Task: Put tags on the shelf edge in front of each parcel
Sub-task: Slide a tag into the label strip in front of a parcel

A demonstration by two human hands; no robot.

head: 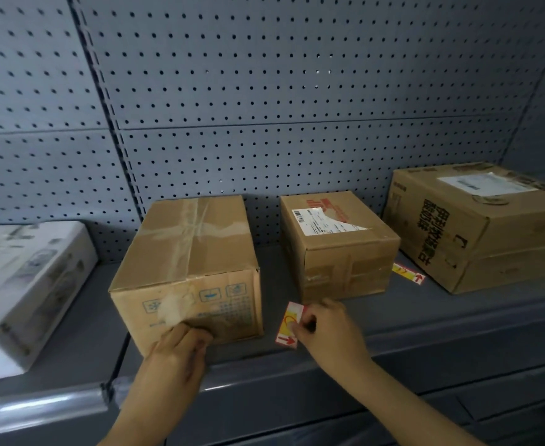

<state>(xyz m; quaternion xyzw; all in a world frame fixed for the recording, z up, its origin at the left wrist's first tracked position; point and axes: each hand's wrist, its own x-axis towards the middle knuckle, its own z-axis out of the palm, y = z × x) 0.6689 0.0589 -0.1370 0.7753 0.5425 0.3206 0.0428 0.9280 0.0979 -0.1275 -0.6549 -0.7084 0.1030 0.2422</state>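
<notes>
Three brown cardboard parcels stand on a grey shelf (329, 358): a long taped one (197, 252) at the left, a smaller one (338, 246) with a torn label in the middle, and a large printed one (483, 226) at the right. My right hand (327, 326) pinches a red, yellow and white tag (289, 323) just above the shelf, between the left and middle parcels. My left hand (178, 352) rests with curled fingers against the lower front of the left parcel. A second tag (408, 273) lies on the shelf between the middle and right parcels.
A white box (26, 284) lies on the neighbouring shelf at the far left. A grey pegboard wall (264, 91) backs the shelves. A shiny rail (39, 403) runs along the left shelf's front edge, and a dark upright divides the two shelf bays.
</notes>
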